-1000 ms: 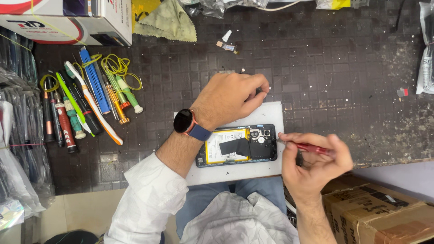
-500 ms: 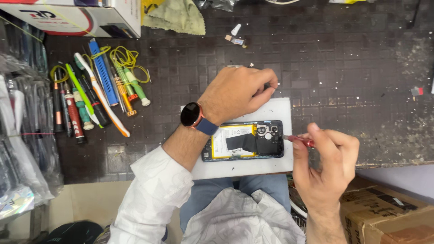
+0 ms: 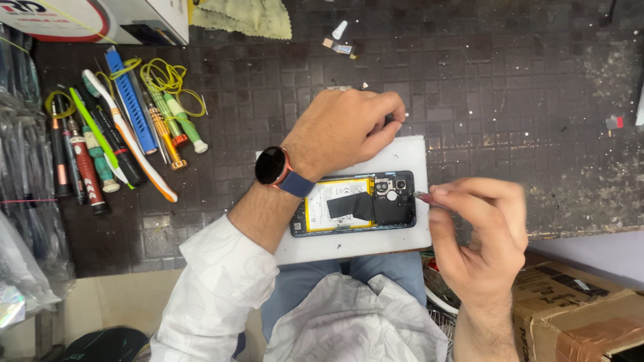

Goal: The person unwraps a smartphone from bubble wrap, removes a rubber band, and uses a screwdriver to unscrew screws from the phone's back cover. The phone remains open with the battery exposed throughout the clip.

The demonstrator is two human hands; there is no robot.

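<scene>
An opened phone [image 3: 355, 204] with its back cover off lies on a white pad [image 3: 349, 245] at the near edge of a dark work mat [image 3: 510, 107]. A yellow battery and black tape show inside it. My left hand [image 3: 342, 131], with a round watch on the wrist, reaches past the pad's far edge, fingertips pinched near its top right corner; what they pinch is hidden. My right hand [image 3: 479, 234] sits just right of the phone and grips a thin red screwdriver [image 3: 427, 196], its tip pointing at the phone's camera end.
Several screwdrivers, pry tools and yellow wire [image 3: 127, 127] lie on the mat at the left. A white box [image 3: 100, 20] and green cloth [image 3: 245, 17] are at the back, a small white-capped tube [image 3: 339, 37] beside them. A cardboard box [image 3: 577, 315] stands at the lower right.
My right hand has shifted a little and the screwdriver tip stays at the phone's right end. My left hand holds its place beyond the pad. The camera view has moved slightly.
</scene>
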